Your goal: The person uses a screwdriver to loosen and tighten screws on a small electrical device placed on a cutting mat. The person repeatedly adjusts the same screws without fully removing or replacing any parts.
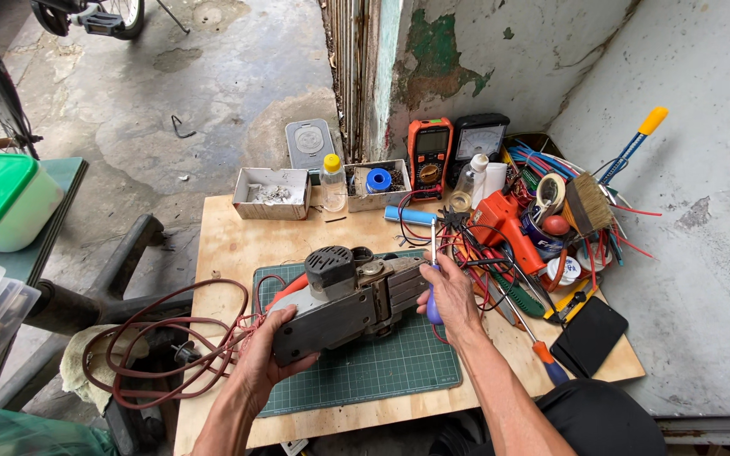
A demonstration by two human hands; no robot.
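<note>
A grey electric power tool [350, 297] lies on its side on a green cutting mat [382, 363]. My left hand [265, 346] grips its near left end from below. My right hand [448, 295] holds a screwdriver with a blue-purple handle [433, 287], its shaft pointing up beside the tool's right end. The tool's reddish-brown cord [162, 346] loops off the left edge of the wooden table [230, 245].
Tools crowd the table's right side: an orange glue gun [504, 224], brush [589, 203], screwdrivers, coloured wires, a black phone [589, 336]. Two multimeters [430, 152], small boxes and bottles line the back. A green-lidded tub [2, 198] sits at left.
</note>
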